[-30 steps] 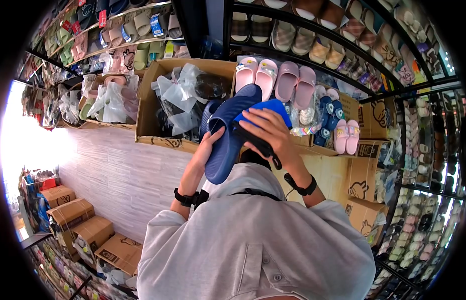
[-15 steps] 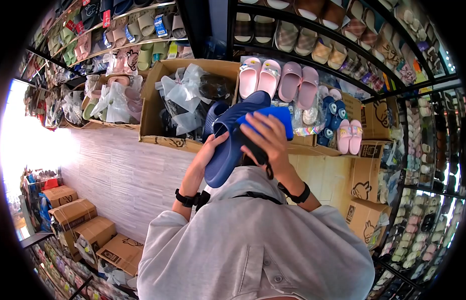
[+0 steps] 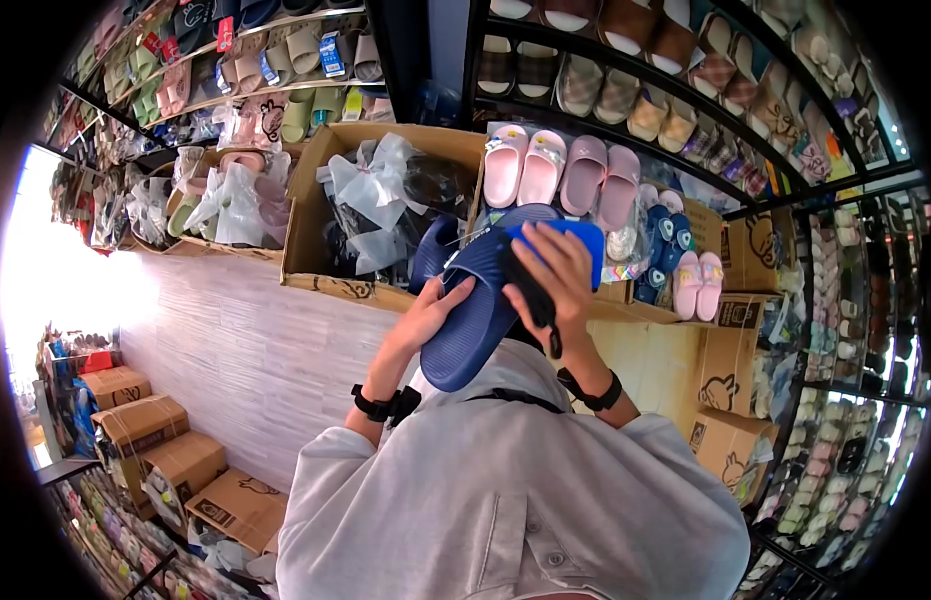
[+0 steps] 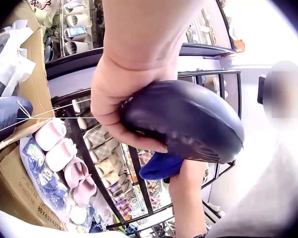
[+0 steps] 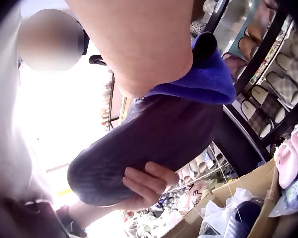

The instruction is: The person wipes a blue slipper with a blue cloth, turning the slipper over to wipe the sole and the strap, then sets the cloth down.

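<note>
A navy slide slipper (image 3: 470, 335) is tilted in front of the person. My left hand (image 3: 425, 315) grips its side, thumb over the footbed and fingers under the sole, as the left wrist view shows. My right hand (image 3: 557, 285) holds a blue plush cleaning pad (image 3: 591, 250) with a black strap (image 3: 533, 298) against the slipper's upper. In the right wrist view the fuzzy pad (image 5: 203, 82) lies along the slipper's upper part. A second navy slipper (image 3: 433, 252) hangs over the box, and thin string (image 4: 44, 114) runs from it toward the held one.
An open carton (image 3: 303, 230) with plastic-wrapped footwear stands ahead. Right of it, pink slippers (image 3: 523, 172) and blue slippers (image 3: 665, 245) sit on a box. Racks of slippers (image 3: 595, 85) rise behind and at the sides. Several closed cartons (image 3: 150, 425) stand at the left.
The held slipper has shifted slightly down and right toward the body, both hands moving with it. The blue pad has moved slightly right and down along with the slipper.
</note>
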The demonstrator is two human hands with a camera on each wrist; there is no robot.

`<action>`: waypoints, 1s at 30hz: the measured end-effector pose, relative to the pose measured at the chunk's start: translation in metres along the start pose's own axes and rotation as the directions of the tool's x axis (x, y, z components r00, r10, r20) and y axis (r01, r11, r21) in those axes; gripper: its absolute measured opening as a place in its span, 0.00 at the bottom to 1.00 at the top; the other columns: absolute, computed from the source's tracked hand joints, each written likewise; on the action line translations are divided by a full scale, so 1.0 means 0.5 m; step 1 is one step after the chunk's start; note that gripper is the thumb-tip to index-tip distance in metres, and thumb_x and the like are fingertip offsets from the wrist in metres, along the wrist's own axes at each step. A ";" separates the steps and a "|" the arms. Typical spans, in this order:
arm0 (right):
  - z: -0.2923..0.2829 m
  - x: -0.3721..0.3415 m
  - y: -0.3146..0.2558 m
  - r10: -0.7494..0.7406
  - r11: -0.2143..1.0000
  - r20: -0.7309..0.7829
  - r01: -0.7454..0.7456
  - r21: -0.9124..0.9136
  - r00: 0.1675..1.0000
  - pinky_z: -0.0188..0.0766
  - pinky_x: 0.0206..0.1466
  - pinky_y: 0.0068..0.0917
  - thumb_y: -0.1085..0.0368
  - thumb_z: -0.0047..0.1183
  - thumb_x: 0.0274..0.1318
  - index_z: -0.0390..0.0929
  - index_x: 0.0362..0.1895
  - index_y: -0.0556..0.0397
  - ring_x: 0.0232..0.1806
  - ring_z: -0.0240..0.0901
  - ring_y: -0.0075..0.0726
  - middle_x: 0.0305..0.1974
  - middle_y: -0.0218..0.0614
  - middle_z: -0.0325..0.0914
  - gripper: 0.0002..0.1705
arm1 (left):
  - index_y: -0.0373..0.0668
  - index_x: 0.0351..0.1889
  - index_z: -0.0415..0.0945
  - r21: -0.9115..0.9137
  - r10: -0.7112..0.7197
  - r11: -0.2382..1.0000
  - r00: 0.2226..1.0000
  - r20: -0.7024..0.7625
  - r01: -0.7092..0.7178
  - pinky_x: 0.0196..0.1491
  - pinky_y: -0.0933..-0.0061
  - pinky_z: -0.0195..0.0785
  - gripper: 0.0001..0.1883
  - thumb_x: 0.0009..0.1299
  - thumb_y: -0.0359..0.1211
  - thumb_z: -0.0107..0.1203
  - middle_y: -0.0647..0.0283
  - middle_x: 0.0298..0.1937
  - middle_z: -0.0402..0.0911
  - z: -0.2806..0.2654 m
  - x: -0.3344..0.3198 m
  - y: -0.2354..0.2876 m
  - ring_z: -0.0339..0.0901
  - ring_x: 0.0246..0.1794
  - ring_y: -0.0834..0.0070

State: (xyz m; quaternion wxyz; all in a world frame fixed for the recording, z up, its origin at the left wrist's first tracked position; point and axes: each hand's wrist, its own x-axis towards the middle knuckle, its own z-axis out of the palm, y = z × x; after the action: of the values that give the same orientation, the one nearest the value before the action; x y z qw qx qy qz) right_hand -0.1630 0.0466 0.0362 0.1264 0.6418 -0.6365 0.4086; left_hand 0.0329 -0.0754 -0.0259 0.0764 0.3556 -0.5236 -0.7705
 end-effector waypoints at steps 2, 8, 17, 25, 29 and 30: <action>0.011 -0.022 -0.010 -0.107 0.992 -0.006 0.107 0.063 0.994 0.66 0.77 0.53 0.51 0.73 0.63 0.88 0.64 0.47 0.70 0.80 0.50 0.69 0.39 0.85 0.28 | 0.37 0.63 0.81 0.037 0.055 0.998 0.996 -0.076 -0.053 0.46 0.77 0.77 0.22 0.87 0.47 0.60 0.67 0.46 0.88 0.013 -0.004 0.006 0.82 0.43 0.84; -0.011 0.002 0.027 -0.234 0.967 0.085 0.223 0.122 0.968 0.69 0.76 0.52 0.53 0.75 0.61 0.87 0.66 0.43 0.71 0.80 0.47 0.70 0.37 0.84 0.29 | 0.36 0.66 0.79 0.035 0.172 0.985 0.985 -0.022 -0.171 0.50 0.76 0.79 0.18 0.90 0.41 0.55 0.67 0.52 0.89 -0.001 0.012 -0.033 0.83 0.48 0.84; 0.001 -0.028 -0.020 -0.347 0.933 0.163 0.322 0.162 0.924 0.69 0.77 0.50 0.48 0.70 0.66 0.88 0.66 0.42 0.73 0.78 0.43 0.70 0.33 0.84 0.27 | 0.40 0.90 0.58 0.067 0.471 0.881 0.882 -0.013 -0.469 0.82 0.72 0.55 0.34 0.85 0.24 0.48 0.60 0.83 0.72 -0.015 0.024 -0.014 0.68 0.78 0.79; 0.012 -0.006 0.035 0.043 0.987 0.136 -0.064 0.150 0.990 0.70 0.77 0.54 0.60 0.74 0.61 0.88 0.66 0.47 0.71 0.78 0.51 0.69 0.39 0.84 0.28 | 0.53 0.90 0.59 0.392 0.437 0.838 0.897 -0.068 -0.379 0.77 0.61 0.66 0.45 0.73 0.23 0.55 0.43 0.72 0.83 -0.019 -0.011 0.017 0.81 0.72 0.54; 0.010 -0.027 0.012 -0.203 0.969 0.184 0.171 0.176 0.962 0.71 0.76 0.53 0.55 0.75 0.60 0.88 0.65 0.46 0.72 0.77 0.49 0.70 0.38 0.83 0.29 | 0.52 0.90 0.59 0.487 0.499 0.768 0.866 -0.046 -0.417 0.79 0.56 0.64 0.45 0.73 0.22 0.57 0.38 0.74 0.79 -0.013 -0.021 0.025 0.71 0.76 0.35; 0.007 -0.031 0.006 -0.270 0.952 0.214 0.228 0.204 0.939 0.71 0.76 0.52 0.52 0.74 0.61 0.88 0.66 0.45 0.73 0.77 0.47 0.70 0.37 0.83 0.30 | 0.52 0.90 0.59 0.487 0.498 0.767 0.866 -0.044 -0.417 0.79 0.56 0.64 0.45 0.73 0.22 0.57 0.38 0.74 0.79 -0.014 -0.022 0.024 0.71 0.76 0.35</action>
State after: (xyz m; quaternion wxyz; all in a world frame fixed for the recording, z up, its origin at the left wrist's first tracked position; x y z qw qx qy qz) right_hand -0.1624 0.0547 0.0224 0.0423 0.7706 -0.5218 0.3634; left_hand 0.0424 -0.0802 -0.0118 0.2202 0.2892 -0.7538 -0.5475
